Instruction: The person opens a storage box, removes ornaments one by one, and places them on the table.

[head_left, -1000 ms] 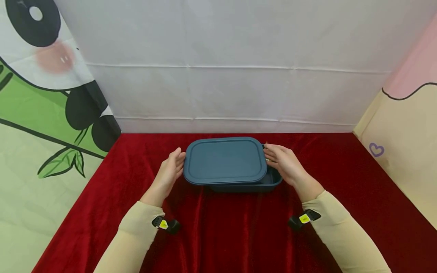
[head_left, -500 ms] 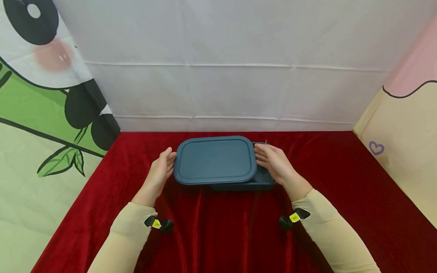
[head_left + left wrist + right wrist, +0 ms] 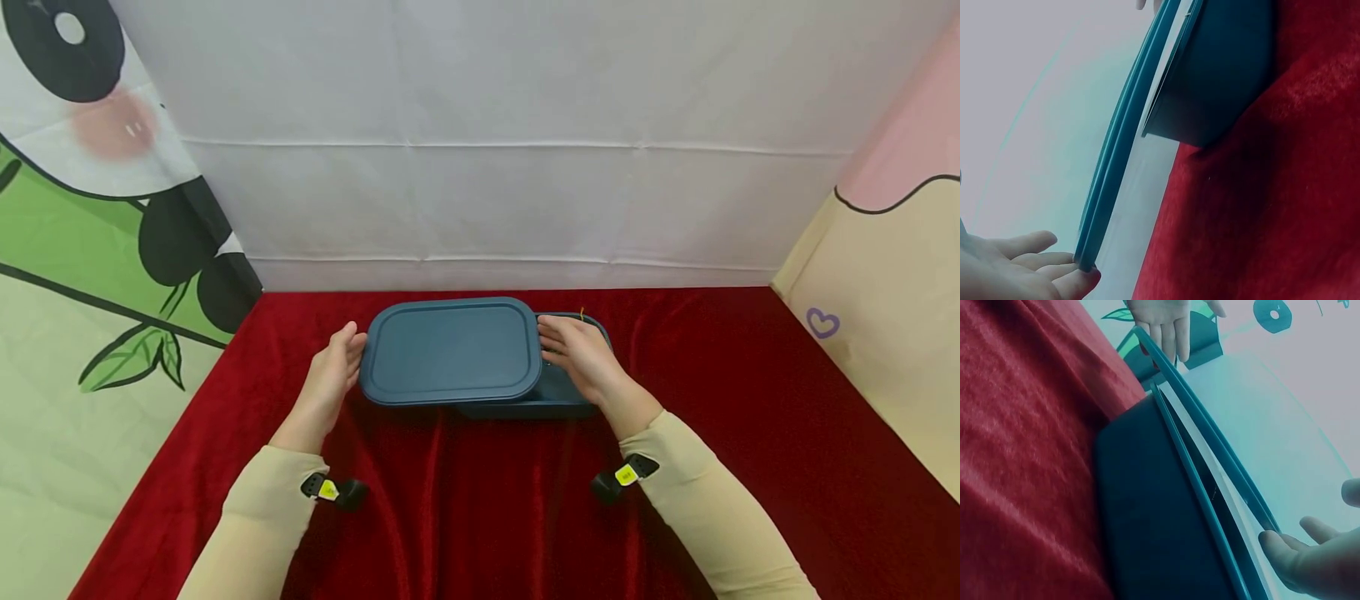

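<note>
Lid [image 3: 450,350] above box [image 3: 528,411], overhanging its left end

The left hand [image 3: 322,385], left of the box, and the right hand [image 3: 588,362], over its right part, support the lid's short ends with straight, unclenched fingers. Yellow wrist labels [image 3: 327,489] are too small to read. The lid's long axis runs left-right, roughly parallel to the box's.
</note>
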`<state>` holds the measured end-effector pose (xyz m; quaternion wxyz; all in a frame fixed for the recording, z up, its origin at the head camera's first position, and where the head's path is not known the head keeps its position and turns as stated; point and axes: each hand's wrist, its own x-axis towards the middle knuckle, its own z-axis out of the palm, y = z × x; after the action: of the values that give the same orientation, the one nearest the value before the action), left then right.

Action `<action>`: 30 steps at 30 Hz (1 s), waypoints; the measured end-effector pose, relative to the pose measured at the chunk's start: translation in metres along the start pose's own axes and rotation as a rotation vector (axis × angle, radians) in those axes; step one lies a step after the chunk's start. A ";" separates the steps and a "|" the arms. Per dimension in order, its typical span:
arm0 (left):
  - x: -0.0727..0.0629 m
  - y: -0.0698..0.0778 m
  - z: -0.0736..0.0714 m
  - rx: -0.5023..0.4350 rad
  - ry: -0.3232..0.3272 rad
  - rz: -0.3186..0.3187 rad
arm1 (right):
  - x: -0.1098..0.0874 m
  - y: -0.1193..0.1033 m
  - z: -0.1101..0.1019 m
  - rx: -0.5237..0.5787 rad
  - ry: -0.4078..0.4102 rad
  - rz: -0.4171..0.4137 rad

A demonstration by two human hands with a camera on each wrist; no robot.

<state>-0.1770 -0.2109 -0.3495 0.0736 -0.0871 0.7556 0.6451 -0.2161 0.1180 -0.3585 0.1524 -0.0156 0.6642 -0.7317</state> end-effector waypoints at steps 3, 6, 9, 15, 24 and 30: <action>0.000 -0.001 -0.005 0.017 0.016 -0.004 | 0.002 0.001 0.004 0.002 -0.003 0.006; 0.000 -0.002 -0.009 0.035 0.031 -0.006 | 0.004 0.001 0.009 0.008 0.001 0.017; -0.001 -0.002 -0.013 0.045 0.040 -0.008 | 0.005 0.001 0.013 0.013 0.002 0.024; -0.001 -0.002 -0.020 0.044 0.048 -0.019 | 0.008 0.003 0.021 0.044 -0.006 0.030; -0.001 -0.004 -0.030 0.054 0.073 -0.044 | 0.011 0.007 0.033 0.058 -0.024 0.019; 0.001 -0.005 -0.037 0.055 0.089 -0.055 | 0.012 0.008 0.042 0.056 -0.032 0.010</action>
<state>-0.1765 -0.2483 -0.3490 0.0600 -0.1343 0.7729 0.6172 -0.2170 0.0741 -0.3632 0.1668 -0.0197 0.6409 -0.7490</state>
